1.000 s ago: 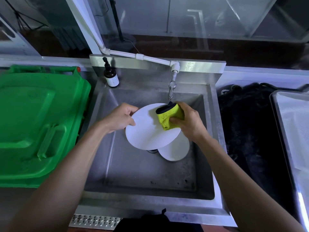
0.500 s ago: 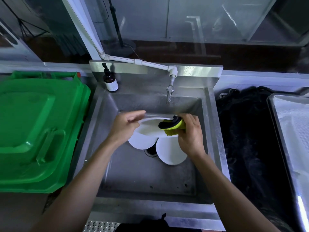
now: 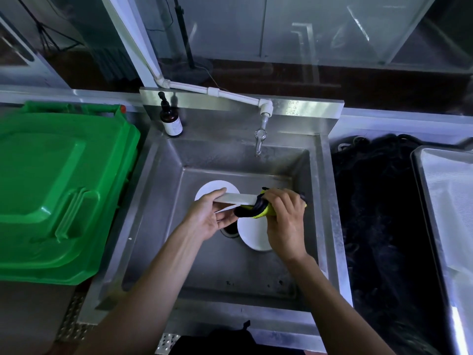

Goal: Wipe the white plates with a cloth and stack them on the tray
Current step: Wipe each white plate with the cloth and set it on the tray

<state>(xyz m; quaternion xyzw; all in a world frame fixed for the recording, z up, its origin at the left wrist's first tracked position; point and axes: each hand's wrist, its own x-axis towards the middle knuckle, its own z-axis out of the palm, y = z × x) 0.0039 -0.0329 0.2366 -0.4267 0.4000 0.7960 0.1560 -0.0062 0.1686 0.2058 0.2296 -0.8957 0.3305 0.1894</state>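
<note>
My left hand (image 3: 208,218) holds a white plate (image 3: 236,199) over the sink (image 3: 163,190), thumb on top and fingers beneath. The plate is tipped nearly edge-on to me, so it shows as a thin, plain white band. My right hand (image 3: 284,218) grips the yellow-and-black cloth (image 3: 252,210), fingers curled round it, and the cloth wraps the plate's right rim. Two more white plates lie flat in the sink: a far plate (image 3: 211,189) behind my left hand and a near plate (image 3: 252,235) below the cloth, just beside the drain (image 3: 230,230). A steel tray (image 3: 419,180) lined with white sits at the far right.
</note>
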